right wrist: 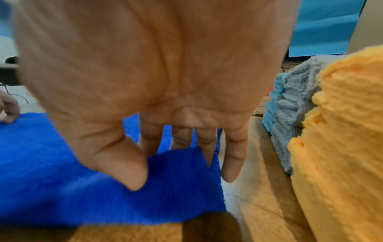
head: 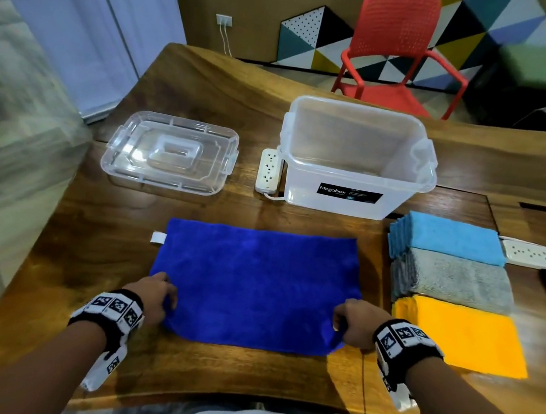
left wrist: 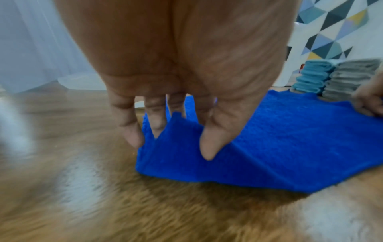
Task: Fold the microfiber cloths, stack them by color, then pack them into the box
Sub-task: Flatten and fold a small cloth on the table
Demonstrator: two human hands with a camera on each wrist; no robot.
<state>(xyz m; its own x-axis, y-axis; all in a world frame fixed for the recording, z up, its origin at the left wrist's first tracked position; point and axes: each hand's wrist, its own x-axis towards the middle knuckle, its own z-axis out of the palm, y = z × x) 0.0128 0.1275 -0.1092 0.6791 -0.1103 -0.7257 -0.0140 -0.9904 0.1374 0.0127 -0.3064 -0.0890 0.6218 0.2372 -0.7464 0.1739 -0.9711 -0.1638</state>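
Royal-blue microfiber cloth (head: 256,283) flat on brown wooden desk (head: 212,366); L hand (head: 156,295) & R hand (head: 355,323) each pinch a near corner, grip seemingly thumb-over-fingers.

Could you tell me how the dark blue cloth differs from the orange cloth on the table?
The dark blue cloth lies spread wide at the table's middle; the orange cloth is folded narrower and lies to its right. The left hand and right hand pinch the blue cloth's near corners; nothing touches the orange one. The blue shows a white tag; the orange shows none. Both are fluffy microfiber.
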